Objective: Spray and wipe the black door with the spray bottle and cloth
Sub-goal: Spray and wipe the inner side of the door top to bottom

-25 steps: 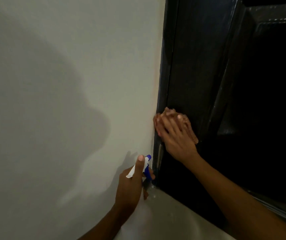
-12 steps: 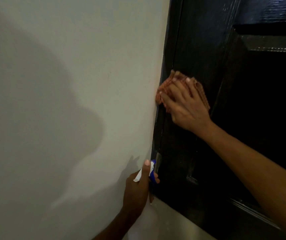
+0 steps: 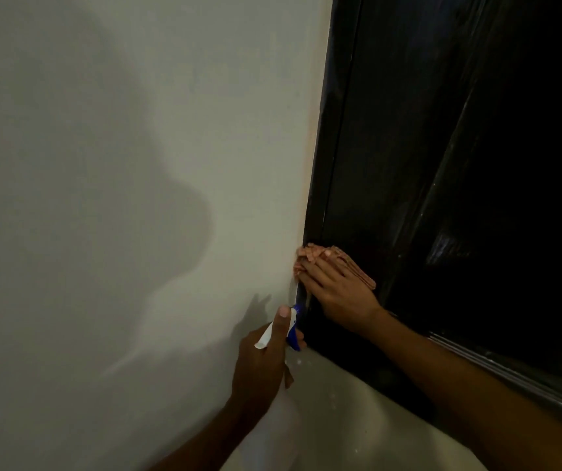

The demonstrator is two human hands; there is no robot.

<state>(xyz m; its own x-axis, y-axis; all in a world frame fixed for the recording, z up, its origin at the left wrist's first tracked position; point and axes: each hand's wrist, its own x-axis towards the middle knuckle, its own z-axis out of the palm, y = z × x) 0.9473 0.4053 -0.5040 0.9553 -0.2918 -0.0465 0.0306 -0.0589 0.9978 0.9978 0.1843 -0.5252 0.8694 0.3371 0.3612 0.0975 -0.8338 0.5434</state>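
Observation:
The black door (image 3: 442, 164) fills the right side, its left edge meeting the pale wall. My right hand (image 3: 335, 288) presses a folded orange cloth (image 3: 357, 265) flat against the door's lower left edge, fingers straight and pointing up-left. Below it my left hand (image 3: 264, 355) grips the white and blue head of the spray bottle (image 3: 291, 329), thumb lying up along it. The bottle's body is hidden behind that hand.
A plain pale wall (image 3: 119, 198) with my shadow on it takes up the left half. A light floor (image 3: 347, 419) shows at the bottom, under the door. A recessed panel moulding (image 3: 510, 362) runs along the door's lower right.
My right hand slid the cloth up the door's edge, then back down to a spot low on the edge. The left hand with the bottle stayed about where it was.

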